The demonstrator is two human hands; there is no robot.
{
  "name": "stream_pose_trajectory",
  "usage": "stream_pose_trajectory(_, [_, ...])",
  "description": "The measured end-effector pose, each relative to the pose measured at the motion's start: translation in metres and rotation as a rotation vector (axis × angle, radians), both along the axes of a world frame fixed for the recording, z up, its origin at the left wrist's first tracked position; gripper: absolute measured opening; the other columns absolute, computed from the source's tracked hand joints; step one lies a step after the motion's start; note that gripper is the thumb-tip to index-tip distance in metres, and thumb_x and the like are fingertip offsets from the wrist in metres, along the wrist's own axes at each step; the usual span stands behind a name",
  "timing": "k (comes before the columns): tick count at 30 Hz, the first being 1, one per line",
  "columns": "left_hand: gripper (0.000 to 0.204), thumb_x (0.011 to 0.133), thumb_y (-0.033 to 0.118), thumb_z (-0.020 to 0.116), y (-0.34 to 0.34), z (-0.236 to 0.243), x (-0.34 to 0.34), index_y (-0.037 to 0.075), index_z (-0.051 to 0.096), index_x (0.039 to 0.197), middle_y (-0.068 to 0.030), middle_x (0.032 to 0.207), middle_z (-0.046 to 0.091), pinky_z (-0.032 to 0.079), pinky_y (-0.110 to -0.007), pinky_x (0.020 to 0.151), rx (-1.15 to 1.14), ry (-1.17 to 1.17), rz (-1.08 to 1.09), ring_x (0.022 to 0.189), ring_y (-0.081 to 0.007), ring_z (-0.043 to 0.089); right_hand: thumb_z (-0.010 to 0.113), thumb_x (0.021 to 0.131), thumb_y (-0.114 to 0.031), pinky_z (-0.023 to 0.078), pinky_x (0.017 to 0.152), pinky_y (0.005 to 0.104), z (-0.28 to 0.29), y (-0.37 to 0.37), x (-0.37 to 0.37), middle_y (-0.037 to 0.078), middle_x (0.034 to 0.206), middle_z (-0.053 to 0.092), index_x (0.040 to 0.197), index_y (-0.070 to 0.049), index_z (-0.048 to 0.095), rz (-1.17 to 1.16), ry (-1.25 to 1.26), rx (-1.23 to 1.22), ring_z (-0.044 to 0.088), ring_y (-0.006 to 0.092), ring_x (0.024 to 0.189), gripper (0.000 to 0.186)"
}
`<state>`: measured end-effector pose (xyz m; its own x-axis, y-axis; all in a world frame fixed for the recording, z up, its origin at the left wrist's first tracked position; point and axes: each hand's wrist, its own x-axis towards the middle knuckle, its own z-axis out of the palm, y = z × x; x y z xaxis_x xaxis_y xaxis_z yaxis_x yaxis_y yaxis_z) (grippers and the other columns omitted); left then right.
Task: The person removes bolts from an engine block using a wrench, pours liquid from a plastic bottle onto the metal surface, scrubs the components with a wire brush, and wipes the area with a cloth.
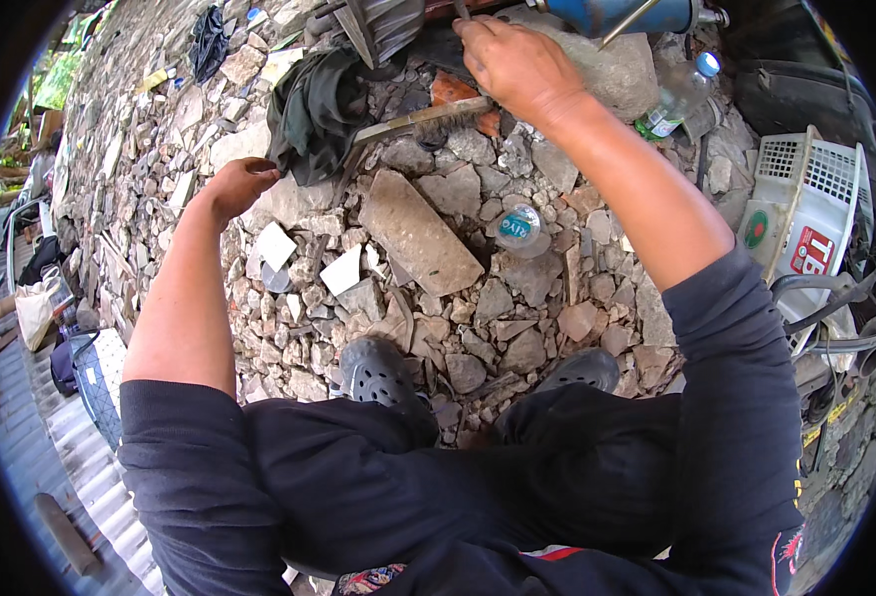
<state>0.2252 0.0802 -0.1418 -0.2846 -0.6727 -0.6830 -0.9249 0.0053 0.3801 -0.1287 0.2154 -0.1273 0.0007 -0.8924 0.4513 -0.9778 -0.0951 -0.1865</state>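
My left hand [240, 187] is empty, its fingers loosely stretched toward a crumpled dark green cloth [314, 111] lying on the rubble. At the top, my right hand [519, 68] is closed on a thin greyish rod-like piece [461, 9]; most of it is hidden or out of the picture. Below that hand lies a wire brush [428, 119] with a long wooden handle, its dark bristles facing down. Left of the right hand is a ribbed grey metal piece [396, 28]. A large pale stone [607, 74] sits to the right, under a blue metal cylinder [622, 14].
Broken stones cover the ground, with a flat slab [420, 233] and a clear plastic cup [521, 228] between my arms. To the right are a plastic bottle [680, 97], a white plastic basket [805, 204] and black hoses [835, 308]. Corrugated sheeting [90, 467] lies left.
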Motion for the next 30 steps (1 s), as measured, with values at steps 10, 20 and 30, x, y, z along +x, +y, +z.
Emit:
stream_pose_trajectory(10, [0.042,0.095,0.022,0.059,-0.002,-0.005,-0.001,0.002,0.054,0.131,-0.0114,0.124,0.063,0.044,-0.034,0.099,-0.009,0.011,-0.024,0.115,-0.0218,0.057,0.051,0.088,-0.014,0.053,0.077,0.044,0.013,0.002,0.003,0.014,0.098,0.066,0.095,-0.004,0.058,0.029,-0.018,0.008,0.066,0.0337,0.089,0.014])
stream_pose_trajectory(20, [0.045,0.094,0.023,0.061,0.003,0.0,-0.009,0.0,0.054,0.131,-0.0127,0.123,0.063,0.044,-0.034,0.098,-0.022,-0.028,-0.014,0.114,-0.0216,0.058,0.052,0.089,-0.019,0.052,0.081,0.0436,0.018,0.006,0.003,0.013,0.105,0.066,0.099,-0.004,0.061,-0.003,-0.044,0.082,0.065,0.0332,0.096,0.02])
stream_pose_trajectory(30, [0.046,0.093,0.025,0.06,-0.005,-0.013,-0.002,0.002,0.054,0.132,-0.0132,0.123,0.062,0.044,-0.035,0.098,-0.015,0.005,-0.057,0.114,-0.0259,0.058,0.053,0.091,-0.028,0.052,0.082,0.0445,0.006,0.004,-0.009,0.015,0.105,0.067,0.105,-0.006,0.063,-0.072,-0.266,-0.047,0.065,0.0354,0.091,0.029])
